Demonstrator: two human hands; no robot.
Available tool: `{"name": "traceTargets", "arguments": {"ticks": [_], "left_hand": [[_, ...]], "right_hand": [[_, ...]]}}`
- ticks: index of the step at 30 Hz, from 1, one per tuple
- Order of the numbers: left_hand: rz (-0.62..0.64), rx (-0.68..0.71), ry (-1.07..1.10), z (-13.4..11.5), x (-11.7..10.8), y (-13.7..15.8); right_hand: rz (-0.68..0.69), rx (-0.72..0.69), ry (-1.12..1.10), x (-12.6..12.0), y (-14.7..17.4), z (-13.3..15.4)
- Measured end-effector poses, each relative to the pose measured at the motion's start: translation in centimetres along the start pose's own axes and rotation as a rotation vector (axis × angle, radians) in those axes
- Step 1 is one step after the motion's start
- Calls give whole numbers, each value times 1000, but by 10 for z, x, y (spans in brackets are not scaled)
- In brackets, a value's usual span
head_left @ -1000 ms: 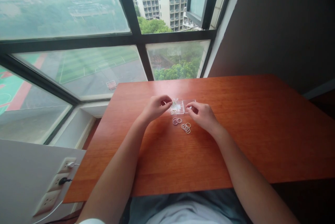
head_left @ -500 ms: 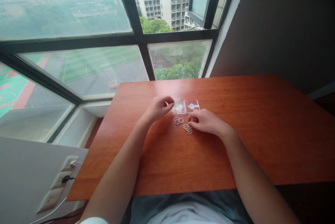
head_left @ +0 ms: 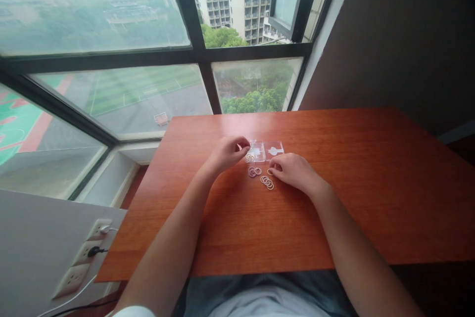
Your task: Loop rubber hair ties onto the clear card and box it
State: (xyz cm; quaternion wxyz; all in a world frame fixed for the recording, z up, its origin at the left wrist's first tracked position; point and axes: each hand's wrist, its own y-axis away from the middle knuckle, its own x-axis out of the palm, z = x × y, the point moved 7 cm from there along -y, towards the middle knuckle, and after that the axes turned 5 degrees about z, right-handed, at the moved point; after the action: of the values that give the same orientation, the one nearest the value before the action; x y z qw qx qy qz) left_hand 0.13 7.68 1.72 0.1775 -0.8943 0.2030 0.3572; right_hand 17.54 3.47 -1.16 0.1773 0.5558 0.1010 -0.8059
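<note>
A clear plastic box (head_left: pixel 259 158) lies on the table with its lid (head_left: pixel 275 151) folded back to the right. Several small pale rings (head_left: pixel 250 158) are inside its near left part. My left hand (head_left: pixel 232 151) is closed at the box's left edge, thumb and forefinger pinched on it. Just below the lid, my right hand (head_left: pixel 293 169) pinches a small yellowish ring (head_left: pixel 270 172) between thumb and fingertips. In front of the box lie a group of pinkish rings (head_left: pixel 254 172) and an overlapping row of whitish rings (head_left: pixel 267 182).
The brown wooden table (head_left: pixel 371 183) reaches far to the right. Dark-framed windows (head_left: pixel 256 51) stand behind it, one pane open. At the lower left, wall sockets (head_left: pixel 83 253) hold plugs with cables.
My right hand has lifted slightly away from the row of whitish rings, and a yellowish ring now shows at its fingertips. My left hand stays at the box.
</note>
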Motion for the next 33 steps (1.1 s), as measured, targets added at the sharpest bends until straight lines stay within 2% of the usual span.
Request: {"name": "traceTargets", "arguments": {"ticks": [8, 14, 18, 26, 33], "left_hand": [[31, -10, -10, -1, 3, 0], [22, 0, 7, 0, 4, 0], [26, -2, 17, -2, 4, 0], [86, -1, 114, -18, 16, -1], [101, 2, 185, -27, 22, -2]], "right_hand": [[11, 71, 110, 4, -2, 1], [-23, 78, 37, 1, -3, -1], [-123, 65, -107, -9, -3, -3], [-419, 11, -310, -29, 3, -1], [-460, 11, -306, -31, 4, 0]]}}
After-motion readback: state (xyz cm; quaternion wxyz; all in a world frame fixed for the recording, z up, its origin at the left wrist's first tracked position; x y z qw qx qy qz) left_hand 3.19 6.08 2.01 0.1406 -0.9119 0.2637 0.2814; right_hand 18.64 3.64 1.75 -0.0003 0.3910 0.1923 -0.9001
